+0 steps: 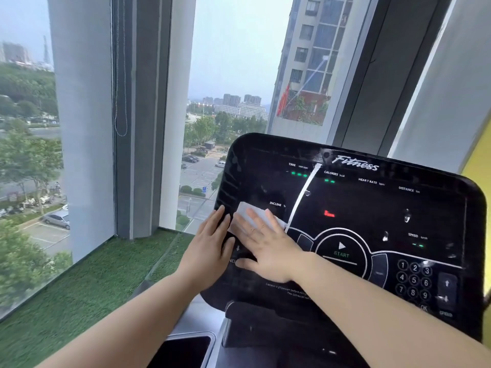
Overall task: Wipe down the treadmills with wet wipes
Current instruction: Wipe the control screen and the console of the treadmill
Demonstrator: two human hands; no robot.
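A black treadmill console (372,208) fills the lower right, with lit green and red readouts, a START button and a number keypad. A white wet wipe (248,211) lies flat on the console's left part near the INCLINE label. My right hand (265,248) presses on the wipe with straight, spread fingers. My left hand (210,243) rests flat on the console's left edge, just left of the wipe, fingers straight and together. Most of the wipe is hidden under my right hand.
A tray pocket (183,351) of the treadmill sits below the console at the bottom centre. Green artificial turf (87,282) runs along floor-to-ceiling windows (231,75) ahead. A grey pillar (143,115) with a hanging blind cord stands at the left, a yellow wall (481,166) at the right.
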